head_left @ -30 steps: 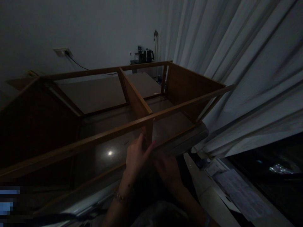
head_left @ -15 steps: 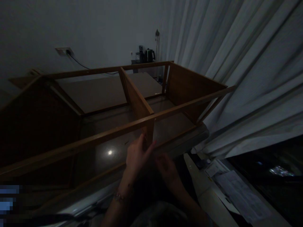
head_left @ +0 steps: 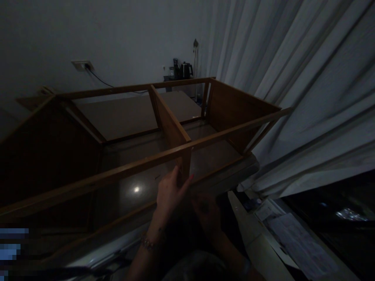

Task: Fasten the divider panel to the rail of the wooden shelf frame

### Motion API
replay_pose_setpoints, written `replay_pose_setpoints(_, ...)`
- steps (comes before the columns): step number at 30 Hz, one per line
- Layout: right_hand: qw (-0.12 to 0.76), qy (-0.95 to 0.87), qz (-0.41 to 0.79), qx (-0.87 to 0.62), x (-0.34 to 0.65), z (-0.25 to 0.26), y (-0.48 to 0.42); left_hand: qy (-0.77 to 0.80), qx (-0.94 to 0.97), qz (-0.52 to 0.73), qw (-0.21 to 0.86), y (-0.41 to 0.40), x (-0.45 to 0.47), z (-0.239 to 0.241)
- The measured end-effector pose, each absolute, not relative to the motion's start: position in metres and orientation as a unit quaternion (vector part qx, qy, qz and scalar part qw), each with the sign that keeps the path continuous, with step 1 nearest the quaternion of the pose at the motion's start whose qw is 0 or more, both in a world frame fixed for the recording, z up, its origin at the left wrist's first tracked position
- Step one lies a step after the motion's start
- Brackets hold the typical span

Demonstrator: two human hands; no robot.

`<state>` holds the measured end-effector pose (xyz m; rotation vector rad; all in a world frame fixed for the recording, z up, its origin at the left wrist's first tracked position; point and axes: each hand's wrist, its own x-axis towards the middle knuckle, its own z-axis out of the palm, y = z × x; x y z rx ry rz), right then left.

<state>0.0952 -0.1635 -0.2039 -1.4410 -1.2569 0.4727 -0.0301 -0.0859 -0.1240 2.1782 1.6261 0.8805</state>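
Note:
A brown wooden cabinet frame (head_left: 228, 132) lies across the view, with a middle divider panel (head_left: 168, 123) joining its long front rail. My left hand (head_left: 170, 193) is raised at the foot of that divider, fingers and thumb pinched against its lower front edge. My right hand (head_left: 206, 212) sits just to the right and lower, in deep shadow under the frame's front edge; its fingers look curled, but what they touch is too dark to make out. A bracelet shows on my left wrist.
White curtains (head_left: 293, 78) hang close on the right. A kettle (head_left: 186, 70) and small items stand on a stand by the far wall, near a wall socket (head_left: 82, 65) with a cable. Papers (head_left: 293, 234) lie on a ledge at lower right. The room is dim.
My right hand has drawn slightly lower and further into shadow. My left hand has stayed at the divider's lower edge. The view has shifted a little.

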Motion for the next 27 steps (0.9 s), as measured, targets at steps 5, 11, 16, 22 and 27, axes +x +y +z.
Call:
replay_pose_setpoints(5,0.546,-0.517,0.238,-0.615,0.101,-0.202,-0.165,0.567,0.755,0.301,0.136,-0.086,-0.030,-0.124)
replay_pose_setpoints(11,0.481,-0.629,0.185,-0.582,0.109,-0.202,-0.163,0.562,0.757,0.308,0.130,-0.086,-0.030,-0.124)
replay_pose_setpoints(16,0.345,-0.743,0.156,-0.552,0.113,-0.200,-0.159,0.564,0.756,0.305,0.129,-0.086,-0.030,-0.124)
replay_pose_setpoints(22,0.381,-0.728,0.129,-0.555,0.104,-0.189,-0.163,0.566,0.756,0.304,0.121,-0.086,-0.030,-0.124)
replay_pose_setpoints(27,0.489,-0.628,0.216,-0.566,0.095,-0.183,-0.167,0.568,0.756,0.302,0.125,-0.086,-0.030,-0.126)
